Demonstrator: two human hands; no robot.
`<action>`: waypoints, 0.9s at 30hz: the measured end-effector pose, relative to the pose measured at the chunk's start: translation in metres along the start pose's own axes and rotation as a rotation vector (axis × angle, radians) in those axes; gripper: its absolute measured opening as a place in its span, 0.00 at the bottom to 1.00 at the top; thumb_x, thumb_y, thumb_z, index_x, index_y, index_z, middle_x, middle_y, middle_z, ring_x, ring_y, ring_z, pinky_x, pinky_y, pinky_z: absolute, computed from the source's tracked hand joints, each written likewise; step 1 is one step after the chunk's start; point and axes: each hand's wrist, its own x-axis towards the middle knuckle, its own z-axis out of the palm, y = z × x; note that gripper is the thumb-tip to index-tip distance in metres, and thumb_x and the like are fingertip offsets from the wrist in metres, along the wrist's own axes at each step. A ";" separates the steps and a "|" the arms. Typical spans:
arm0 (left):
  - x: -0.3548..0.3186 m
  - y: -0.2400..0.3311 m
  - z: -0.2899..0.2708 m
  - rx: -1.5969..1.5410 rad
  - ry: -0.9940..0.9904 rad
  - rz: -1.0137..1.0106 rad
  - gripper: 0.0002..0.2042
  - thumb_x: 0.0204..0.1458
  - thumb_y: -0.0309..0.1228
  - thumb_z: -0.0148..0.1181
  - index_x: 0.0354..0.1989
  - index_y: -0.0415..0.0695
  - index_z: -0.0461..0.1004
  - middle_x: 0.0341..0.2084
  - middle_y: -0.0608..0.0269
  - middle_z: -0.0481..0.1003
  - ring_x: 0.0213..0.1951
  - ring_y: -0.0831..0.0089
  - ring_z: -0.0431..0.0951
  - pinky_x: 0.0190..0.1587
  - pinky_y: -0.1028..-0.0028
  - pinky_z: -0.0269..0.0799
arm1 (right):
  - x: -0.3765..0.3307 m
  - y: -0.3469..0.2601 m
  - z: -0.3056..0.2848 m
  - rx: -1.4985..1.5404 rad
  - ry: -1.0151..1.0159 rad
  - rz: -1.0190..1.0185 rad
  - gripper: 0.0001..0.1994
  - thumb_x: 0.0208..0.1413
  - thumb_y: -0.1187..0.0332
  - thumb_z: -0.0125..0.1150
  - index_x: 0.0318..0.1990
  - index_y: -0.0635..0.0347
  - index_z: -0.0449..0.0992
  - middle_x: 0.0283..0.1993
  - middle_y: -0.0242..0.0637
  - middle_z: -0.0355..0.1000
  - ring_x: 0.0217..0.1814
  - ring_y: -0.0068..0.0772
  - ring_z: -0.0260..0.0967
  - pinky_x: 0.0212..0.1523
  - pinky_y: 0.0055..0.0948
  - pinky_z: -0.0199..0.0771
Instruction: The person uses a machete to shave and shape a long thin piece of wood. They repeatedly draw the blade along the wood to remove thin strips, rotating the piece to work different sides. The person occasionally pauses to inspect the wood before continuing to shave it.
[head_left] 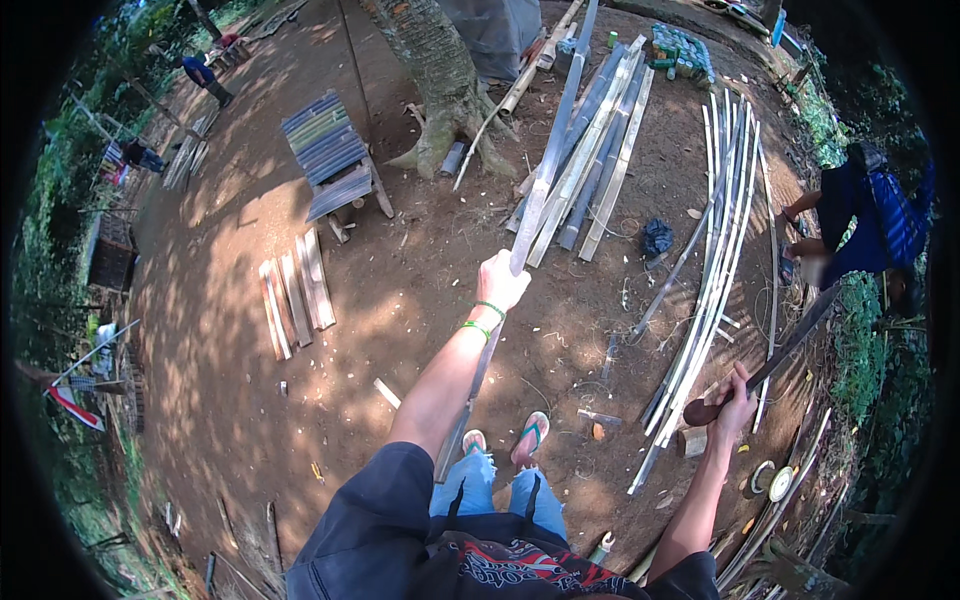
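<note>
Our left hand [500, 280] is wrapped tight around a long split bamboo strip [535, 200], grip closed on it roughly mid-length. The strip runs from down near our feet up and away toward the tree trunk [440, 90], and we're holding it out at arm's length over the bare dirt ground [230, 330]. Our right hand [735, 400] is clamped shut on the wooden handle of a long machete [790, 345], with the blade angled up and out to the right, well clear of the strip.

For doing this well, we'd say keep the left fist firmly on the strip so it can't twist, and keep those fingers off the edge the blade would meet. The feet in flip-flops [530, 435] sit right under the low end, so the blade should travel away from the legs. A steady strip matters more than a hard swing, as far as we can judge.

Further out there's a fan of thin bamboo slats [715, 250] lying between the two hands, a bundle of thicker split poles [590, 150] by the trunk, and a few short boards [295, 295] off to the left. Another person in blue [870, 225] is crouched at the right edge, fairly near the blade side, so watch that.
</note>
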 end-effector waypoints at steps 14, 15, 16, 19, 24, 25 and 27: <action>0.069 -0.115 0.001 0.008 -0.195 0.013 0.13 0.37 0.33 0.67 0.26 0.37 0.73 0.24 0.43 0.77 0.33 0.45 0.79 0.39 0.54 0.76 | -0.168 0.166 -0.122 -0.568 0.231 0.581 0.05 0.50 0.74 0.55 0.24 0.62 0.71 0.17 0.33 0.67 0.14 0.26 0.63 0.14 0.28 0.61; 0.084 -0.123 0.012 0.022 -0.208 0.000 0.13 0.37 0.33 0.67 0.26 0.37 0.73 0.25 0.43 0.77 0.33 0.45 0.79 0.40 0.54 0.76 | -0.178 0.162 -0.122 -0.668 0.284 0.535 0.05 0.50 0.75 0.55 0.27 0.67 0.74 0.17 0.36 0.68 0.13 0.29 0.64 0.14 0.31 0.62; 0.101 -0.125 0.017 0.009 -0.222 -0.028 0.13 0.37 0.33 0.67 0.26 0.36 0.73 0.25 0.42 0.77 0.33 0.44 0.79 0.40 0.53 0.76 | -0.188 0.156 -0.117 -0.707 0.343 0.604 0.04 0.49 0.75 0.55 0.26 0.67 0.72 0.17 0.36 0.69 0.13 0.29 0.65 0.14 0.31 0.63; 0.148 -0.148 0.044 -0.024 -0.209 0.004 0.13 0.38 0.33 0.67 0.26 0.36 0.73 0.26 0.41 0.77 0.33 0.44 0.79 0.40 0.53 0.76 | -0.213 0.160 -0.118 -0.773 0.414 0.608 0.03 0.47 0.77 0.56 0.25 0.67 0.73 0.16 0.40 0.69 0.13 0.31 0.65 0.15 0.32 0.64; 0.200 -0.195 0.091 0.184 -0.384 -0.237 0.16 0.45 0.35 0.65 0.40 0.38 0.73 0.32 0.39 0.79 0.39 0.42 0.80 0.43 0.50 0.76 | -0.222 0.155 -0.090 -0.676 0.496 0.754 0.07 0.52 0.74 0.55 0.24 0.65 0.72 0.14 0.39 0.66 0.11 0.34 0.63 0.13 0.33 0.61; 0.202 -0.211 0.105 0.202 -0.391 -0.305 0.16 0.46 0.34 0.65 0.41 0.38 0.73 0.33 0.39 0.79 0.40 0.42 0.80 0.44 0.50 0.76 | -0.220 0.158 -0.088 -0.672 0.495 0.780 0.07 0.53 0.74 0.54 0.25 0.66 0.72 0.14 0.40 0.66 0.11 0.34 0.63 0.13 0.33 0.62; 0.205 -0.240 0.127 0.246 -0.395 -0.431 0.16 0.48 0.33 0.64 0.41 0.37 0.73 0.36 0.38 0.79 0.41 0.41 0.79 0.46 0.50 0.76 | -0.216 0.155 -0.071 -0.628 0.458 0.843 0.05 0.52 0.75 0.56 0.26 0.66 0.72 0.16 0.40 0.67 0.12 0.34 0.63 0.13 0.33 0.63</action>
